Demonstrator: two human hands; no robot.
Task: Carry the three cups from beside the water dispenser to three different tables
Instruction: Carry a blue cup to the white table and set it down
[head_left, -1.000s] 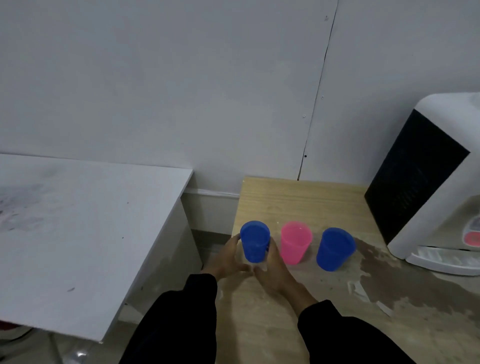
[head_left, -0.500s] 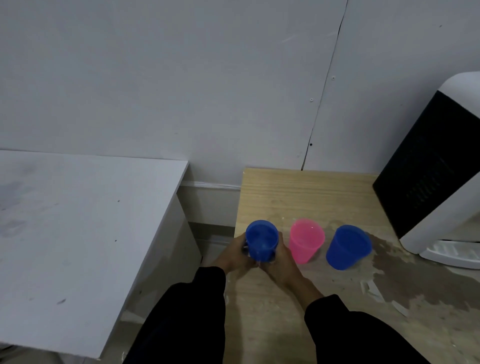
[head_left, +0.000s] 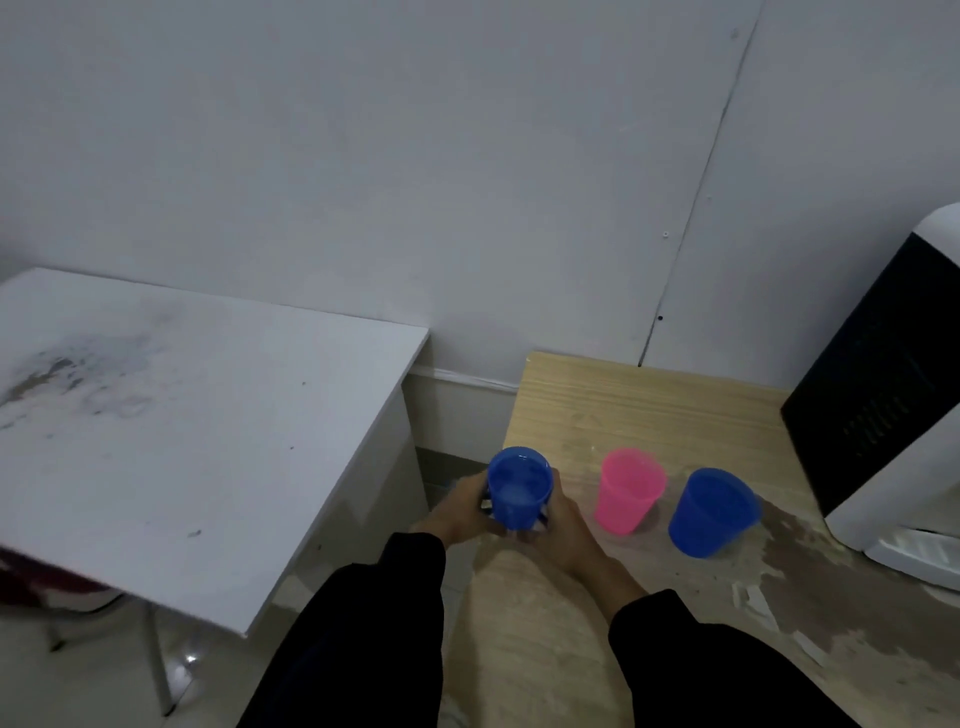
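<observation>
Cupping the left blue cup (head_left: 519, 488) between left hand (head_left: 460, 512) and right hand (head_left: 563, 522) at the wooden bench (head_left: 649, 405) edge, the person is risking slopping its liquid or nudging the nearby pink cup (head_left: 628, 491).

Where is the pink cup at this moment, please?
In the head view, the pink cup stands upright on the wooden table, right of centre, between the blue cup held in both hands and the other blue cup.
</observation>
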